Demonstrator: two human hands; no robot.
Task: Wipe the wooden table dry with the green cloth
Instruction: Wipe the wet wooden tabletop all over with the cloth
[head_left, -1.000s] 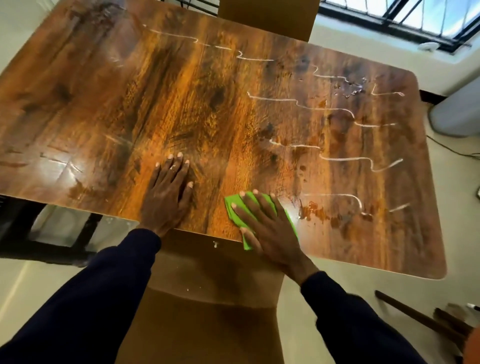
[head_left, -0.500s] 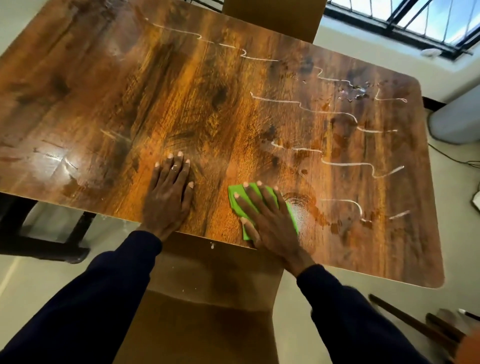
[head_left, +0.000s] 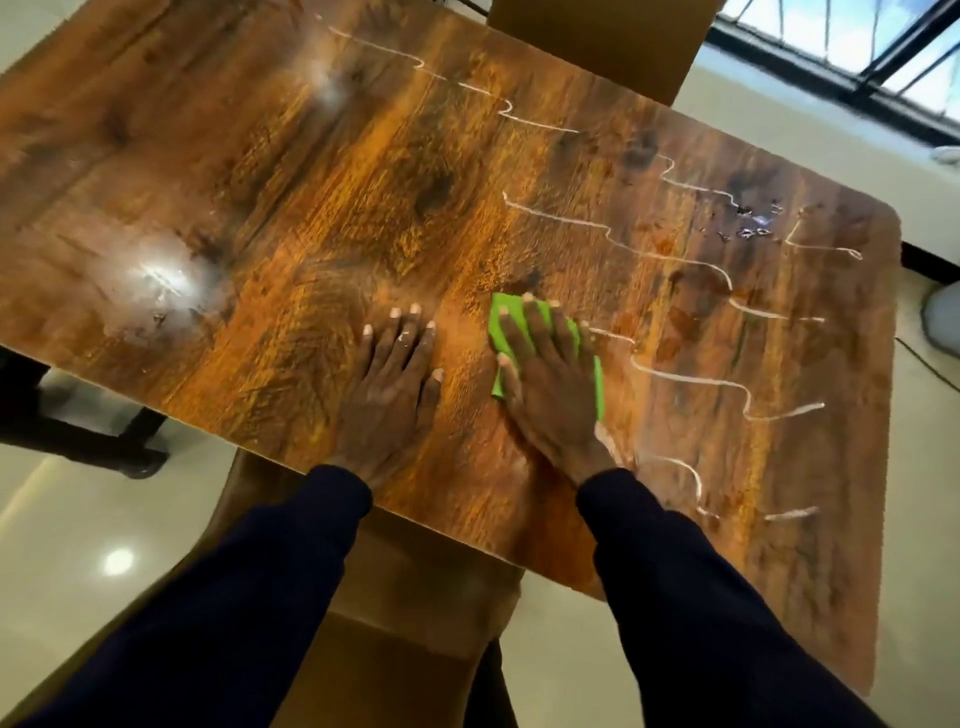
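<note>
Half the counter surface remains streaked

Several wavy white water lines cross the right half of the counter (head_left: 270, 171), running from the far edge down to the near right corner; a cluster of droplets (head_left: 753, 223) sits near the far right corner. That side appears unwiped. Left of the hands the grain shows few streaks, though a glare patch there hides detail, so dryness cannot be confirmed.

Right hand (head_left: 550, 384) lies flat, fingers spread, pressing the green cloth (head_left: 511, 325) onto the counter just beside the nearest streak. Left hand (head_left: 392, 395) is empty, open and flat on the wood, close alongside.

Counter: glossy, dark-grained wood finish, rounded corners. Cloth: thin, folded, bright green, soft-edged. Judgement: roughly midway, right side outstanding
</note>
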